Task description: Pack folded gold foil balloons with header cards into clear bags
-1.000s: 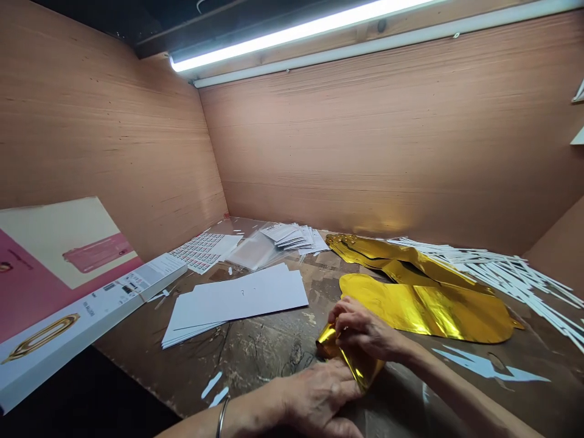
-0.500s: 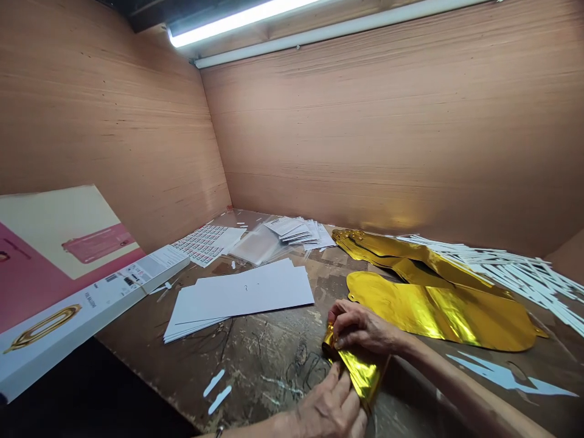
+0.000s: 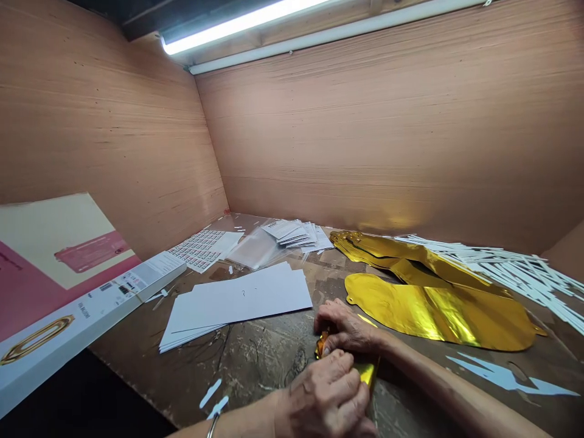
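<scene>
At lower centre of the frame, the right hand (image 3: 347, 331) is pinching the far end of the folded gold foil (image 3: 367, 372) while the left hand (image 3: 326, 395) is clamping its near end to the bench (image 3: 255, 365); both grips are closed on it. This piece appears to be reduced to a narrow, creased bundle. To its right, flat gold foil shapes (image 3: 438, 313) are lying unfolded, glossy and rounded. To its left, white card sheets (image 3: 241, 298) are lying matte.

The single camera rode on my head and looked forward and down over the worktable (image 3: 260, 359), toward the far corner of the plywood walls (image 3: 365, 134). It sat close: my left hand (image 3: 326, 395) and right hand (image 3: 347, 331), closed on the folded gold foil (image 3: 367, 372), lay at the bottom edge, forearms cropped. The strip light (image 3: 237, 24) crossed the top.
</scene>
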The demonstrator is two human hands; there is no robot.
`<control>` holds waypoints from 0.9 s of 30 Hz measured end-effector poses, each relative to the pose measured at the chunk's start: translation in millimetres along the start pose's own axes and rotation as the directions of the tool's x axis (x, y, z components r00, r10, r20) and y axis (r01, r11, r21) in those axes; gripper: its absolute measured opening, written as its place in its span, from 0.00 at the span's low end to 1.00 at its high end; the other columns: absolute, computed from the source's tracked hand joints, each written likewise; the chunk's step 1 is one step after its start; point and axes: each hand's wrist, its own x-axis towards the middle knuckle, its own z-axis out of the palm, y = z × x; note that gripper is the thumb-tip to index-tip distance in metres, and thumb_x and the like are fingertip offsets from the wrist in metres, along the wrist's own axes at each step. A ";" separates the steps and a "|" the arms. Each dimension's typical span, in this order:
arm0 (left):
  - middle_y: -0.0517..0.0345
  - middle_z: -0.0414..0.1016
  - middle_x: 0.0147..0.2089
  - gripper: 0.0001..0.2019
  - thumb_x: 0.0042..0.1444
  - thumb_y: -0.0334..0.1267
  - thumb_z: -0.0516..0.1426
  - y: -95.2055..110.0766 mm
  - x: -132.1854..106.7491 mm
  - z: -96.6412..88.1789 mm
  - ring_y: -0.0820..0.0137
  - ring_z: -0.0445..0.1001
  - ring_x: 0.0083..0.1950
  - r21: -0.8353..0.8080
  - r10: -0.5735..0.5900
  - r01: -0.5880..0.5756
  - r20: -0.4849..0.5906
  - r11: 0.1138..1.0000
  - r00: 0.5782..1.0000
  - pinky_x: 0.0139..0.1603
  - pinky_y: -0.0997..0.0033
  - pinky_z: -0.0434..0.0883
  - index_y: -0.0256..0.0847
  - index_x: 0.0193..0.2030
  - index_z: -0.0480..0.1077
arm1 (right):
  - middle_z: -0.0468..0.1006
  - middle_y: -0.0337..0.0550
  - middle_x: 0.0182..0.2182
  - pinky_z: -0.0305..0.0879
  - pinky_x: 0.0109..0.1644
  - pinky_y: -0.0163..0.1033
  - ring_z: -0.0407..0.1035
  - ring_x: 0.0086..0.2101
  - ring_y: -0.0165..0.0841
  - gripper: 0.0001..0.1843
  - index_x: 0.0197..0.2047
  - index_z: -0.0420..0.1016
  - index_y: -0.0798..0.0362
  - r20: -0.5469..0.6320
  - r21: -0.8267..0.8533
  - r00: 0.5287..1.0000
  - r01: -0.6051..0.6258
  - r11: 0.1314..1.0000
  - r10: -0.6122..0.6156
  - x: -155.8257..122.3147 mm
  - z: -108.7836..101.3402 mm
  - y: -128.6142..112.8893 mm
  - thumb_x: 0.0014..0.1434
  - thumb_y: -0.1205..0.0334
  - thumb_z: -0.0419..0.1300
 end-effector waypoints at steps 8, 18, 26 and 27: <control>0.52 0.69 0.34 0.20 0.55 0.53 0.46 -4.9 -3.1 -10.1 0.68 0.68 0.39 -0.222 -0.225 0.299 0.307 0.928 0.925 0.43 0.69 0.65 0.35 0.38 0.63 | 0.71 0.44 0.37 0.61 0.43 0.38 0.63 0.39 0.31 0.09 0.41 0.66 0.54 -0.255 -0.078 0.967 -0.012 0.997 -0.009 -45.7 -47.4 -31.7 0.56 0.67 0.50; 0.53 0.69 0.37 0.23 0.48 0.56 0.51 -7.2 3.0 -15.8 0.67 0.68 0.38 -0.255 -0.311 0.439 0.419 0.861 0.853 0.39 0.72 0.65 0.36 0.40 0.61 | 0.75 0.50 0.41 0.58 0.49 0.48 0.66 0.43 0.39 0.18 0.45 0.68 0.61 -0.166 -0.737 0.903 0.154 0.659 -0.396 -111.8 29.4 -59.4 0.60 0.72 0.40; 0.58 0.72 0.37 0.16 0.47 0.41 0.57 -36.6 -3.7 -21.5 0.68 0.70 0.38 -0.383 -0.347 0.579 0.523 0.720 0.778 0.39 0.74 0.63 0.42 0.44 0.65 | 0.77 0.38 0.30 0.64 0.35 0.35 0.70 0.32 0.32 0.11 0.36 0.72 0.51 -0.454 0.124 0.767 -0.450 0.884 0.454 -113.6 25.8 -44.9 0.55 0.65 0.49; 0.59 0.73 0.36 0.14 0.48 0.37 0.56 -39.9 -4.2 -18.3 0.69 0.70 0.37 -0.401 -0.378 0.607 0.517 0.686 0.768 0.39 0.75 0.63 0.42 0.43 0.66 | 0.77 0.38 0.29 0.63 0.35 0.35 0.70 0.32 0.33 0.10 0.35 0.72 0.51 -0.443 0.190 0.734 -0.484 0.854 0.514 -112.5 24.3 -45.2 0.54 0.64 0.50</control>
